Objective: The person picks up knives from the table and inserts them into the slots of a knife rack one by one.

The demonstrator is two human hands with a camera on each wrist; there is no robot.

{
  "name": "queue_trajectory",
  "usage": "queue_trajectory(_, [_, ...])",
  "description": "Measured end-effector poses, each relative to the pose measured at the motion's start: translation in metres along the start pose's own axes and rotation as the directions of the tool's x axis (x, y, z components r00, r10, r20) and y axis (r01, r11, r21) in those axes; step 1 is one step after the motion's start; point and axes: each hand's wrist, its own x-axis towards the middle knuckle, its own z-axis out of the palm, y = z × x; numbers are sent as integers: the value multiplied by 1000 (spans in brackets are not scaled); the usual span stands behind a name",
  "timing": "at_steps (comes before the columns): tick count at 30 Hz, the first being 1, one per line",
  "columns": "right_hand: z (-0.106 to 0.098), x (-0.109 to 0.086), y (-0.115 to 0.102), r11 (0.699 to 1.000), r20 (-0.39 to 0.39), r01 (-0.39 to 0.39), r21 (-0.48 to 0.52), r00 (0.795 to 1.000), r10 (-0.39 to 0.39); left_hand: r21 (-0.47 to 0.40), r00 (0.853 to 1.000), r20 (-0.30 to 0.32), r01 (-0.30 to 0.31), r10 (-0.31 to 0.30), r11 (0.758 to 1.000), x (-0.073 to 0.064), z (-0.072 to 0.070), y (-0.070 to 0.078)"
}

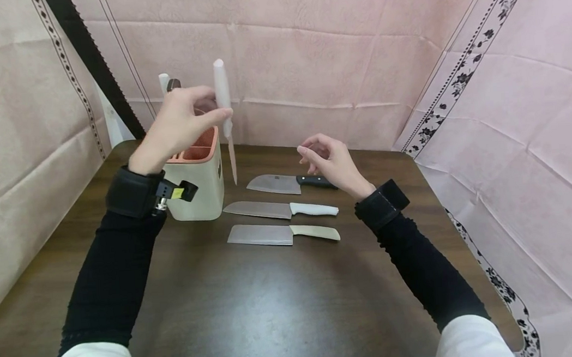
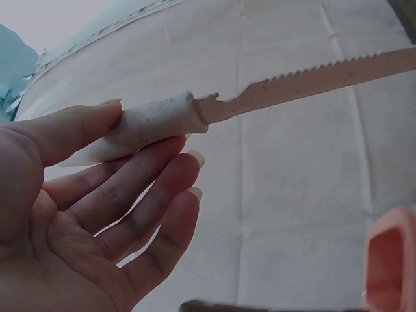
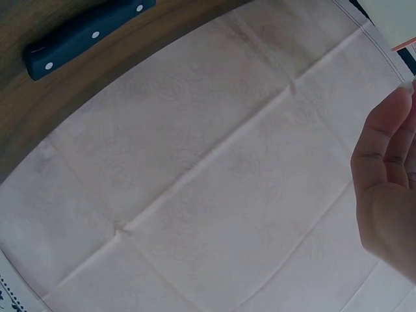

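My left hand (image 1: 179, 117) pinches the white handle of a serrated knife (image 1: 221, 87) between thumb and fingers. The blade points down, beside the upper right side of a pale green knife block (image 1: 198, 192) with an orange inner rim. In the left wrist view the serrated blade (image 2: 312, 81) shows free of the block. My right hand (image 1: 333, 163) hovers with loosely bent fingers and nothing in it, above a black-handled knife (image 1: 276, 184) on the table. Nearer to me lie a white-handled knife (image 1: 263, 208) and a cream-handled cleaver (image 1: 261, 234), blades to the left.
Two more handles, one white (image 1: 164, 82) and one dark (image 1: 174, 84), stick up from the block behind my left hand. The brown wooden table (image 1: 254, 306) is bordered by pale cloth (image 1: 298, 63) at the back and sides.
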Motion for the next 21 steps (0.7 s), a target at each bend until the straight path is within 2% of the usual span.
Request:
queue_trajectory(5, [1, -1, 3, 1000, -2, -5, 0, 1000, 5, -13, 995, -89, 43, -44, 999, -3, -19, -1])
queue_trajectory(12, [0, -3, 3, 999, -1, -32, -4, 999, 32, -38, 972, -217, 87, -93, 996, -9, -40, -7])
queue_trajectory(21, [-1, -13, -28, 999, 22, -37, -5, 999, 37, -75, 951, -297, 72, -91, 995, -13, -59, -13])
